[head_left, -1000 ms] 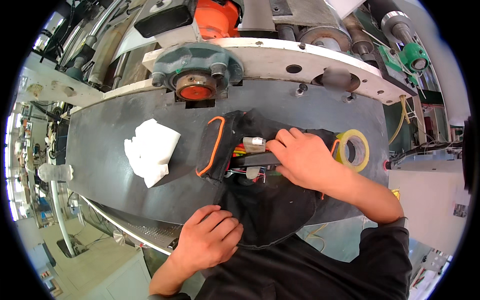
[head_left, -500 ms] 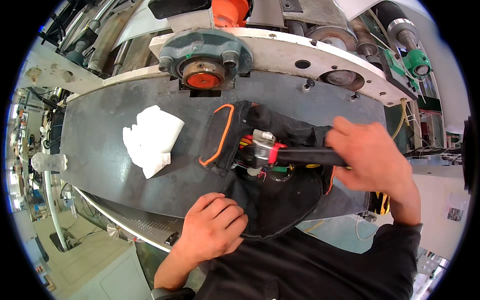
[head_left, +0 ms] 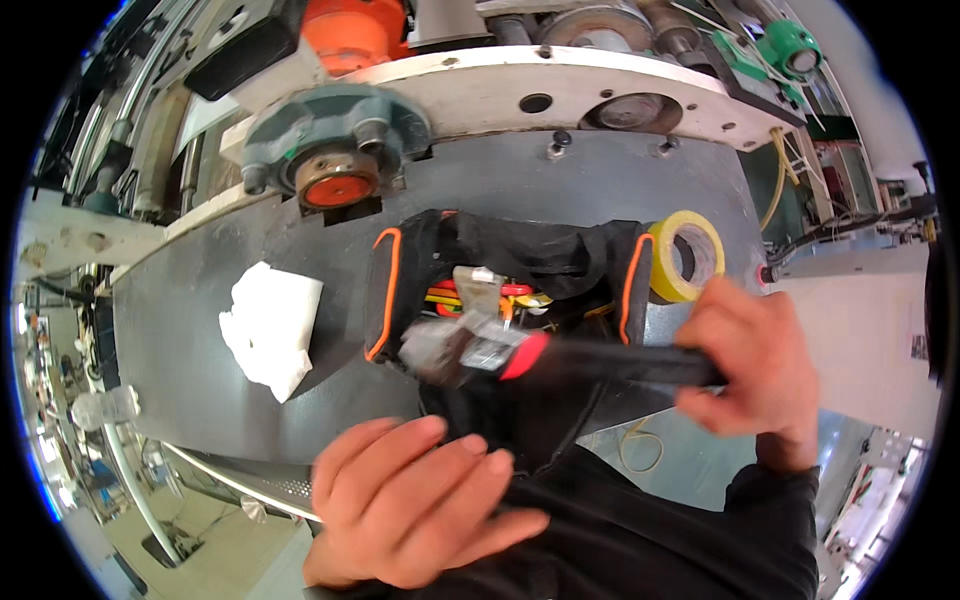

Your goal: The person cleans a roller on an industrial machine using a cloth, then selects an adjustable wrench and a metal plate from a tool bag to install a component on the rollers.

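My right hand [head_left: 752, 362] is closed round the black handle of an adjustable wrench [head_left: 625, 362], which has a red collar and a silver head blurred by motion. The wrench lies level above the front of a black tool bag [head_left: 545, 243] with orange trim. Inside the bag show a metal-headed tool [head_left: 478, 288] and several red, yellow and orange tool handles; the wrench hides part of the opening. My left hand [head_left: 415, 505] is open near the bag's front flap, its fingers stretched out below the wrench head, holding nothing.
A yellow tape roll [head_left: 690, 258] stands against the bag's right side. White crumpled cloth or paper [head_left: 272, 325] lies left on the grey metal table [head_left: 190, 370]. Behind rises a machine frame [head_left: 480, 88] with a green bearing housing [head_left: 335, 125]. A clear bottle [head_left: 105, 408] is far left.
The wrench has come up out of the bag toward me in my right hand. My left hand has left the flap and opened. The view has shifted, uncovering the tape roll.
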